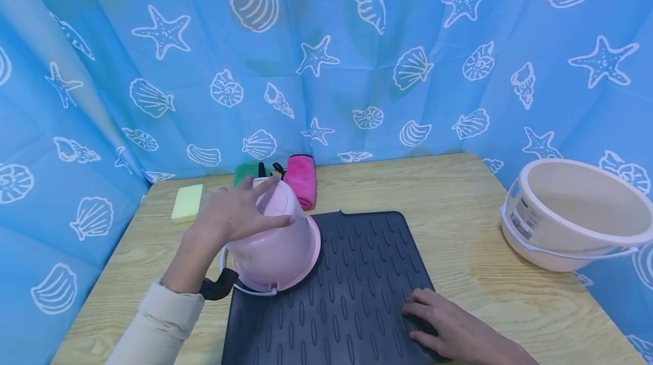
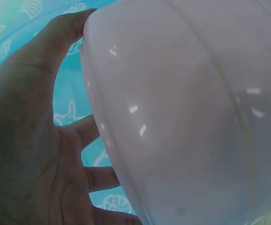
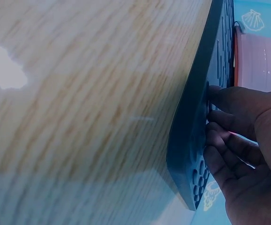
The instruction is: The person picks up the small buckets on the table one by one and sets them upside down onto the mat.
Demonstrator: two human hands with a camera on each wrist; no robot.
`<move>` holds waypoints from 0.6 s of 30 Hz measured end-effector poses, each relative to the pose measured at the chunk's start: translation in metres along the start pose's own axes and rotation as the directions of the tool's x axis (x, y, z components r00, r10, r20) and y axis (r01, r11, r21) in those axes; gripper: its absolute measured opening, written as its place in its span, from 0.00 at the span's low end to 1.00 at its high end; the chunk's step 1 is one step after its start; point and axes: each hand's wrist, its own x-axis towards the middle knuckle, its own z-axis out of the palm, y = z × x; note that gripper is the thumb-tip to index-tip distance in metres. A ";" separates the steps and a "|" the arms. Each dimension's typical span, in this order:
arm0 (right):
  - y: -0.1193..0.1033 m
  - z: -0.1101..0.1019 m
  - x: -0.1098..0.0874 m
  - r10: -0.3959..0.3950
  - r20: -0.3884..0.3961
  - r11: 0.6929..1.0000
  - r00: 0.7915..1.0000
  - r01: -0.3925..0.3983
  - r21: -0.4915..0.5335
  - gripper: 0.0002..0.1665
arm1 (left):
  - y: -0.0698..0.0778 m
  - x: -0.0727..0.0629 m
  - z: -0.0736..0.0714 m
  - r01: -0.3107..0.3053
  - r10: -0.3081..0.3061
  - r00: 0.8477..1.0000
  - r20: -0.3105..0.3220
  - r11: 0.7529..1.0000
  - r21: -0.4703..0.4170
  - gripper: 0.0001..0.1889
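Observation:
A pink bucket [image 1: 285,251] stands upside down over the upper left part of a dark ridged mat [image 1: 357,297]. My left hand [image 1: 234,212] grips its upturned base, thumb and fingers spread around the bottom edge; the left wrist view shows that edge [image 2: 112,136] against the fingertips. The bucket's white wire handle with a black grip [image 1: 223,284] hangs on the near left side, beside my wrist. On the mat's near right edge, my right hand [image 1: 449,325] rests with bent fingertips touching the ridged top, seen also on the mat [image 3: 191,126] in the right wrist view.
A beige bucket [image 1: 556,229] with its handle lowered stands upright at the right of the wooden table [image 1: 449,200]. Behind the pink bucket lie a rolled pink cloth [image 1: 302,181] and a green cloth [image 1: 245,171]. A pale yellow sponge [image 1: 186,204] sits left; a blue curtain [image 1: 326,110] hangs behind.

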 end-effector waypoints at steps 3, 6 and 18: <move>0.000 0.001 0.000 -0.003 -0.009 1.000 1.000 0.003 -0.003 0.15 | 0.002 0.001 0.001 0.005 -0.005 1.000 0.000 1.000 0.016 0.53; 0.000 0.000 0.000 -0.005 -0.010 1.000 1.000 0.005 -0.001 0.15 | 0.006 0.002 0.002 0.002 -0.002 1.000 0.012 1.000 0.020 0.53; -0.001 0.000 0.001 0.015 0.012 1.000 1.000 -0.015 0.003 0.15 | 0.015 0.003 0.008 0.009 -0.007 1.000 -0.016 0.994 0.105 0.53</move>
